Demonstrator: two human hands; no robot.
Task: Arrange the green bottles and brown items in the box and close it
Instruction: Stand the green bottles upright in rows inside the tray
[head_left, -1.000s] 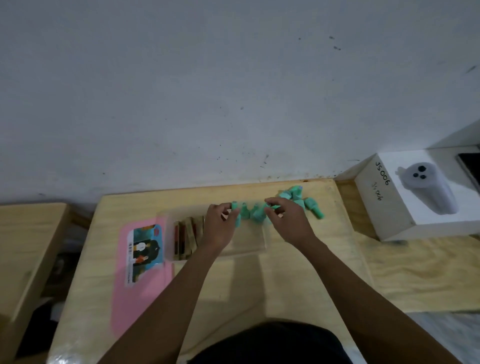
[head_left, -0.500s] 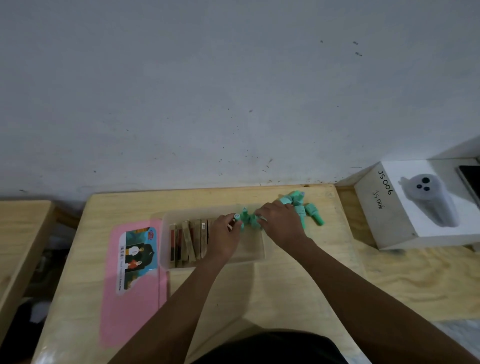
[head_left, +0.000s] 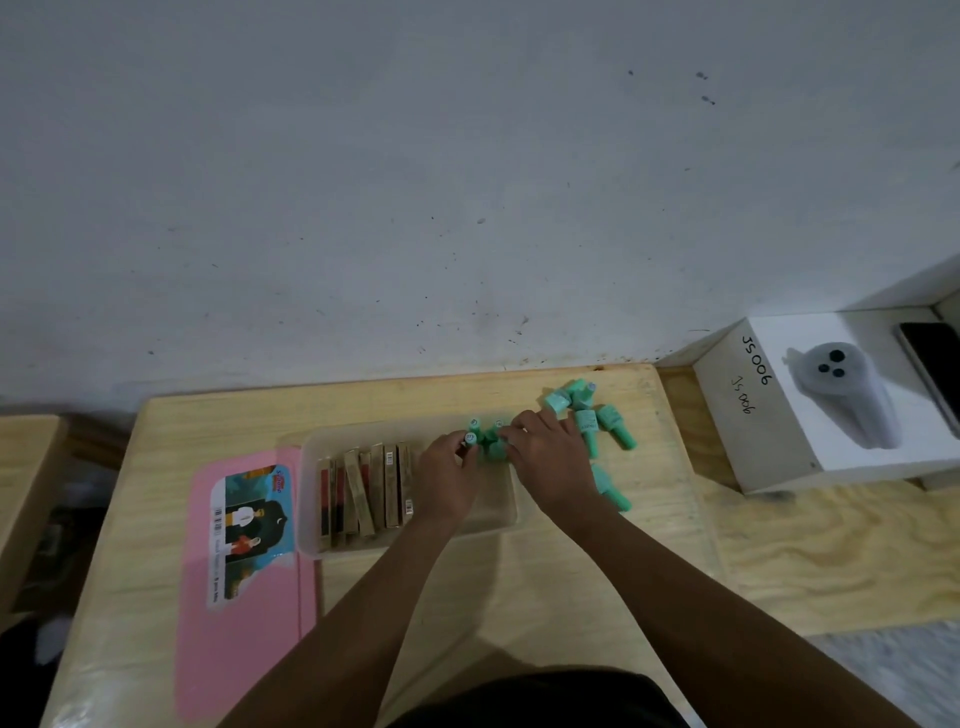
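Observation:
A clear plastic box (head_left: 311, 540) sits on the wooden table. Several brown flat items (head_left: 363, 488) stand on edge in its left half. Several green bottles (head_left: 485, 441) stand upright in its back right part. My left hand (head_left: 447, 478) and my right hand (head_left: 550, 462) are both over the box, fingers closed around these upright bottles. More green bottles (head_left: 589, 421) lie loose on the table right of the box, and one (head_left: 610, 491) lies beside my right wrist. The pink lid (head_left: 249, 623) with a picture label lies flat left of the box.
A white carton (head_left: 748, 431) marked JS006, with a grey device (head_left: 847, 395) on top, stands at the right on another wooden surface. A dark phone (head_left: 930, 364) lies behind it. The wall runs along the table's far edge. A second table edge (head_left: 26, 467) is at the left.
Both hands brought the row of green bottles down from above the box into its right part. The view shifted slightly.

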